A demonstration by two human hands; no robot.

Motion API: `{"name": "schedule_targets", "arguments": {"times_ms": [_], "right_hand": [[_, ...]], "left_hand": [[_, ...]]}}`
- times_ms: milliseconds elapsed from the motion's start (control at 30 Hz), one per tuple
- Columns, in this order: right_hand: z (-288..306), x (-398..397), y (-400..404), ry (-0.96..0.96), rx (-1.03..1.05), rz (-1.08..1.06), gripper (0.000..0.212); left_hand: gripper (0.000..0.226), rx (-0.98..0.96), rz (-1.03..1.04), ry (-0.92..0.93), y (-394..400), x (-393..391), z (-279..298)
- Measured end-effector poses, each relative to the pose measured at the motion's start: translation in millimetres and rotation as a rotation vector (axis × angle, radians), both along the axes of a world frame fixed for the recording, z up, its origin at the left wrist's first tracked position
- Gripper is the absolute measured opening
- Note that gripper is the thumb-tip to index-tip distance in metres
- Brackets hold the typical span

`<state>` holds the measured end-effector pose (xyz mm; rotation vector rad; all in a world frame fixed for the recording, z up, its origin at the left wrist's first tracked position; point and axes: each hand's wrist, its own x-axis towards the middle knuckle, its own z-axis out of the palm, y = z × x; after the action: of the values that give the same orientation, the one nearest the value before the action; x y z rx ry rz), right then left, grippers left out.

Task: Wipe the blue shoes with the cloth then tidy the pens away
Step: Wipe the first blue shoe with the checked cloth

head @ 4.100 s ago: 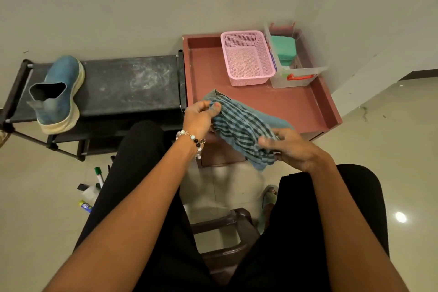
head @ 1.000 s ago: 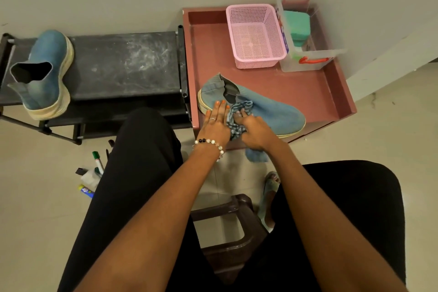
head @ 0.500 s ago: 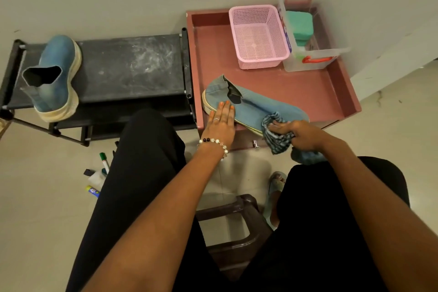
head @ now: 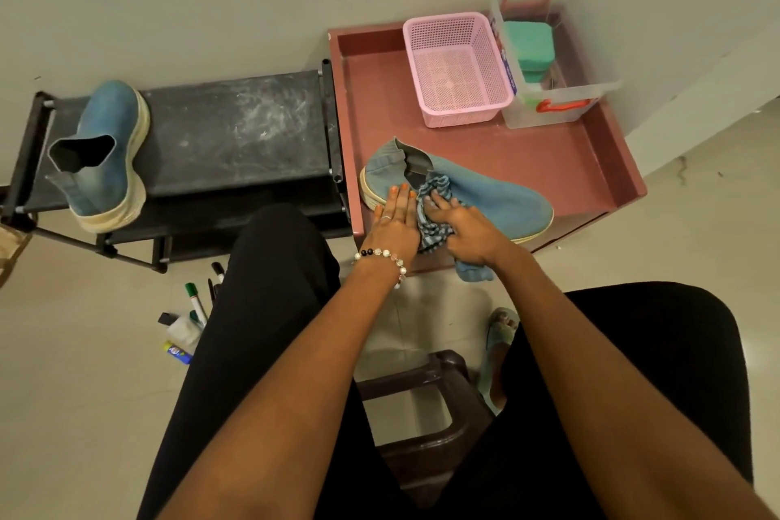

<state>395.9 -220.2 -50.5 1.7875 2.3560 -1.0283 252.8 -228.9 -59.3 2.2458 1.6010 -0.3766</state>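
Blue knit slip-on shoe (head: 498,198): long axis left-right on red tray (head: 591,165), heel under flat-fingered left hand (head: 394,220), right hand (head: 462,230) bunching striped cloth (head: 434,203) mid-upper.

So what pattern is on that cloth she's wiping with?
The cloth has dark and light blue-grey stripes; the head view, the only one, shows it bunched under the right hand.

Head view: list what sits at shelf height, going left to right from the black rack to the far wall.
Shoe on the rack → black rack → shoe being wiped → pink basket → clear box.
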Motion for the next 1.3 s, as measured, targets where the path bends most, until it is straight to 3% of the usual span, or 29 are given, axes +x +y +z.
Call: {"name": "schedule_targets", "arguments": {"times_ms": [100, 267, 433, 567, 700, 800, 933, 1067, 1233, 1300], "right_hand": [[-3, 7, -2, -0.032, 0.003, 0.063, 0.073], [9, 54, -4, -0.072, -0.079, 0.087, 0.06], [12, 40, -7, -0.282, -0.021, 0.147, 0.051], [5, -2, 7, -0.165, 0.072, 0.19, 0.061], [-2, 19, -1, -0.08, 0.032, 0.215, 0.074], [0, 47, -12, -0.049, -0.052, 0.177, 0.072], [11, 68, -12, -0.075, -0.089, 0.052, 0.063], [13, 32, -17, -0.175, -0.008, 0.044, 0.061], [-1, 7, -11, 0.046, -0.055, -0.046, 0.076], [-4, 16, -15, 0.038, -0.068, -0.011, 0.08]], "left_hand": [[0.06, 0.01, -0.011, 0.008, -1, -1, 2], [0.061, 0.02, 0.0, -0.017, 1, -1, 2], [0.067, 0.013, 0.002, -0.016, 2, 1, 0], [0.07, 0.003, -0.001, 0.01, 2, 2, 0], [0.061, 0.035, 0.007, 0.02, -4, 1, 0], [0.06, 0.05, 0.004, -0.008, -4, -2, -3], [0.06, 0.033, 0.001, -0.025, -3, -2, -3], [0.066, 0.032, 0.009, -0.027, -2, -1, -2], [0.06, 0.033, 0.033, 0.001, -3, 1, -1], [0.059, 0.038, 0.031, -0.008, -5, 0, -2]]}}
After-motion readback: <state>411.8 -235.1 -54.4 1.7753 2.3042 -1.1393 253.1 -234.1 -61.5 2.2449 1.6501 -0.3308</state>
